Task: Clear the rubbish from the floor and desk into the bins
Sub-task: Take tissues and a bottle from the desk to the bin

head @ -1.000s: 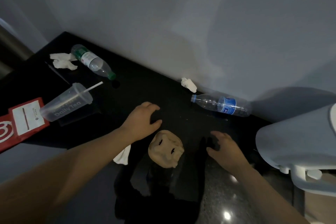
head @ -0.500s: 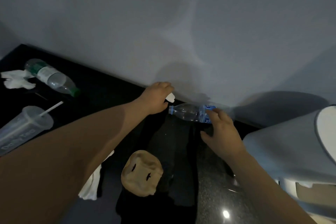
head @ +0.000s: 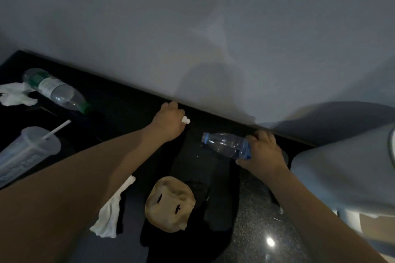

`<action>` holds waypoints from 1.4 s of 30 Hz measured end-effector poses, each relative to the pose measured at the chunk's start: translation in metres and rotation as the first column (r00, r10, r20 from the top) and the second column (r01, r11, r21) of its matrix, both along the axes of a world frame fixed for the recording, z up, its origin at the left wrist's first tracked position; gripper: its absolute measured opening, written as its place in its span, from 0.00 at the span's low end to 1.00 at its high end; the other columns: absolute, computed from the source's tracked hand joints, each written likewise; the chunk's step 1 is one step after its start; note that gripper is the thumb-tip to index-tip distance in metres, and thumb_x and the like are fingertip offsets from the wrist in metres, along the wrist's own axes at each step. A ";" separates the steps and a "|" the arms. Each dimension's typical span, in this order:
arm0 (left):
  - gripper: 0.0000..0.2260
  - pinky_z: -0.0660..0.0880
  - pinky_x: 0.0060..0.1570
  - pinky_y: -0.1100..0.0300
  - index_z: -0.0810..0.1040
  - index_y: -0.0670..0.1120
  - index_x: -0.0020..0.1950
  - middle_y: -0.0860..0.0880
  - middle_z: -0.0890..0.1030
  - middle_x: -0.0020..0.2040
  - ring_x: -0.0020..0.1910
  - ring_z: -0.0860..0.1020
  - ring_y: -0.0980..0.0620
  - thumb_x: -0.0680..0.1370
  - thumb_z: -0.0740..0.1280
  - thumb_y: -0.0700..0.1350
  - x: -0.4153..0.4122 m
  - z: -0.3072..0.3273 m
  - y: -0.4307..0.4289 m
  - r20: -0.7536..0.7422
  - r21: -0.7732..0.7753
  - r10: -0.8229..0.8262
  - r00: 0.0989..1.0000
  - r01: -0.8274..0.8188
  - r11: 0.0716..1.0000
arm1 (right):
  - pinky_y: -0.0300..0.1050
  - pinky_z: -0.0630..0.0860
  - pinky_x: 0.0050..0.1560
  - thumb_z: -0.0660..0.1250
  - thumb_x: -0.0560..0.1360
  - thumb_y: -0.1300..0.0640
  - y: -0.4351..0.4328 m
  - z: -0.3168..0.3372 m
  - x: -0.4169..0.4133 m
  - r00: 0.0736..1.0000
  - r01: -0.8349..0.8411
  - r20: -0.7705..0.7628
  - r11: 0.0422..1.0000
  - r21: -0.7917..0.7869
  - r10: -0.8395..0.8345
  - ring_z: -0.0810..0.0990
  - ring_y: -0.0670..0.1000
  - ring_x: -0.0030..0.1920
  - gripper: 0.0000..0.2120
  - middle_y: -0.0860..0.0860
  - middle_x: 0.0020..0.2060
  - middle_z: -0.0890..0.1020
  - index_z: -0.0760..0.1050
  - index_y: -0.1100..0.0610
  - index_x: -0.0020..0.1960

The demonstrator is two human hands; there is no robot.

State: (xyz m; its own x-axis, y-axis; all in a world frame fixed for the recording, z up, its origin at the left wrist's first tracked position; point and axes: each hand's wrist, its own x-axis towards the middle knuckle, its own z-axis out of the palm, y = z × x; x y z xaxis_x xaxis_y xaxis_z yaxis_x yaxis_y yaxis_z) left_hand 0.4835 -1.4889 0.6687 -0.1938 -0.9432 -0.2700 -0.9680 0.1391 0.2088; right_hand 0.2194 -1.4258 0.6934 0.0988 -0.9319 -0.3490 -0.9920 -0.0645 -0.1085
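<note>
On the black desk (head: 128, 113), near the wall, my left hand (head: 168, 120) grips a small crumpled white tissue (head: 186, 120), only a corner of which shows. My right hand (head: 264, 152) grips the lower end of a clear plastic bottle with a blue label and cap (head: 224, 145), which lies tilted with its cap to the left. A green-capped bottle (head: 56, 90) lies at the far left beside a crumpled white tissue (head: 14, 97). A clear lidded cup with a straw (head: 25, 151) lies on its side at the left edge.
A tan crumpled paper bag (head: 170, 204) and a white tissue (head: 111, 213) lie below the desk edge over a black bag (head: 192, 241). A grey chair (head: 346, 177) stands at the right. Speckled dark floor (head: 260, 220) shows beneath. The grey wall (head: 213, 38) borders the desk.
Both hands reached from the near desk edge to the wall. My left hand took hold of the small tissue, and my right hand closed round the blue-label bottle.
</note>
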 end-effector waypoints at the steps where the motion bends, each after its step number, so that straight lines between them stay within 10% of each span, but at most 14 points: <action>1: 0.13 0.72 0.55 0.54 0.75 0.43 0.59 0.43 0.70 0.59 0.57 0.69 0.45 0.78 0.64 0.48 0.006 0.004 0.009 -0.020 0.004 0.030 0.999 -0.030 1.000 | 0.52 0.68 0.66 0.71 0.70 0.40 0.004 -0.002 0.001 1.000 0.008 0.011 1.000 0.027 -0.008 0.66 0.55 0.67 0.35 0.53 0.66 0.68 0.66 0.53 0.71; 12: 0.09 0.70 0.49 0.55 0.68 0.46 0.42 0.44 0.70 0.51 0.50 0.73 0.43 0.78 0.63 0.50 0.107 0.031 0.144 -0.024 0.174 0.363 0.932 -0.353 0.919 | 0.54 0.76 0.58 0.69 0.69 0.35 0.083 -0.011 0.036 0.956 0.227 0.159 0.966 0.128 -0.246 0.74 0.52 0.59 0.37 0.51 0.60 0.73 0.64 0.52 0.70; 17: 0.15 0.72 0.57 0.54 0.72 0.42 0.57 0.41 0.67 0.61 0.56 0.73 0.41 0.79 0.61 0.51 0.111 0.030 0.198 -0.005 0.358 0.597 0.802 -0.556 0.750 | 0.53 0.75 0.59 0.69 0.70 0.36 0.119 -0.010 0.043 0.921 0.306 0.207 0.941 0.143 -0.331 0.74 0.53 0.60 0.37 0.52 0.62 0.74 0.65 0.55 0.71; 23: 0.44 0.66 0.65 0.48 0.52 0.51 0.76 0.43 0.56 0.72 0.68 0.64 0.40 0.69 0.70 0.65 0.067 0.027 0.218 -0.260 0.505 0.798 0.544 -0.628 0.593 | 0.52 0.76 0.55 0.69 0.70 0.37 0.150 -0.011 0.041 0.898 0.343 0.232 0.925 0.161 -0.374 0.75 0.54 0.57 0.33 0.53 0.57 0.75 0.68 0.55 0.67; 35: 0.63 0.62 0.66 0.36 0.31 0.59 0.73 0.49 0.43 0.75 0.74 0.48 0.39 0.51 0.66 0.77 -0.007 0.013 0.208 -0.008 0.466 0.676 0.737 -0.595 0.655 | 0.53 0.77 0.55 0.68 0.71 0.36 0.174 -0.016 0.032 0.875 0.383 0.251 0.908 0.167 -0.415 0.75 0.54 0.57 0.33 0.52 0.58 0.75 0.67 0.55 0.68; 42: 0.43 0.74 0.54 0.48 0.54 0.55 0.72 0.47 0.56 0.63 0.61 0.60 0.44 0.64 0.71 0.66 -0.020 0.008 0.208 0.004 0.380 0.699 0.715 -0.648 0.660 | 0.51 0.77 0.52 0.68 0.70 0.35 0.185 -0.018 0.025 0.867 0.398 0.259 0.904 0.156 -0.426 0.76 0.54 0.54 0.31 0.51 0.54 0.75 0.69 0.54 0.64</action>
State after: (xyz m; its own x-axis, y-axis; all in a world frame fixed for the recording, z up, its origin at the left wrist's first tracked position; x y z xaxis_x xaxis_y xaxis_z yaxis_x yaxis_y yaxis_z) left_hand 0.4632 -1.2813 0.6762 0.4018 -0.6842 -0.6087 -0.7271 -0.6424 0.2422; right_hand 0.2446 -1.2409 0.6750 -0.1804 -0.8734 -0.4524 -0.8531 0.3679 -0.3700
